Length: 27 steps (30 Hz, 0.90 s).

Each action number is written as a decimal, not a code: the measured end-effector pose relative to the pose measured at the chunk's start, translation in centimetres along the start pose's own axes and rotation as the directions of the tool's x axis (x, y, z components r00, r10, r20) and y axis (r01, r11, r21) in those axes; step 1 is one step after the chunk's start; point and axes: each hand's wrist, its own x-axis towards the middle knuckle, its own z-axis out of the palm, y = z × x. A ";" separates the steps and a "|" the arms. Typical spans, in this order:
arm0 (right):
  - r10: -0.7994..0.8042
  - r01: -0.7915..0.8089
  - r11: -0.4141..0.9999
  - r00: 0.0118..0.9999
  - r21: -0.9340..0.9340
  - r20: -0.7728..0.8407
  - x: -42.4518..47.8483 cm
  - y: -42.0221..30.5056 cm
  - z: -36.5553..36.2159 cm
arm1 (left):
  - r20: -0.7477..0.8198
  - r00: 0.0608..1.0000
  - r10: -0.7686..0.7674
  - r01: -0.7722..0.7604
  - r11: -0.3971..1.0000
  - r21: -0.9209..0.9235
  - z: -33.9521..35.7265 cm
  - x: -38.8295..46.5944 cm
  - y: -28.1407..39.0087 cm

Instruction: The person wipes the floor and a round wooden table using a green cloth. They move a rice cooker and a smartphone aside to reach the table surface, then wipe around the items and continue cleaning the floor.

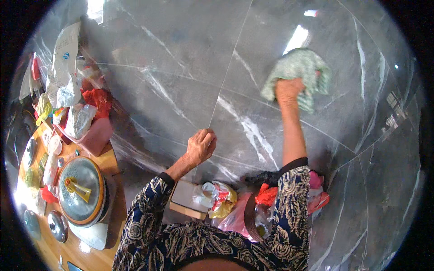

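Observation:
My right hand (290,90) is closed on a crumpled light green checked cloth (310,67), which hangs around the fist and covers most of the fingers. The cloth is in front of a grey marble-patterned tile surface (190,95); whether it touches the tiles cannot be told. To the left and lower, my left hand (202,145) is curled into a loose fist with nothing visible in it. Both forearms reach forward from dark patterned sleeves.
At left, a wooden table (117,169) bears an electric pan with a glass lid (79,183), loose pot lids (57,226) and a pink bin (100,135) stuffed with plastic bags. Below my hands lie a cardboard box (190,200) and several plastic bags (227,200).

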 end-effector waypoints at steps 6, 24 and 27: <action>-0.472 0.573 0.795 0.790 0.198 -0.391 5.4 -13.6 -4.8 | -0.024 0.980 0.199 -0.194 0.972 0.129 -1.5 6.2 1.3; -0.260 0.223 0.966 0.849 -0.135 -0.459 10.7 1.6 -10.1 | -0.097 0.867 0.488 -0.400 0.799 0.448 1.2 19.4 -2.5; -0.192 0.150 0.981 0.837 -0.122 -0.513 9.5 6.9 -11.5 | -0.114 0.860 0.497 -0.413 0.810 0.417 1.1 20.2 -1.6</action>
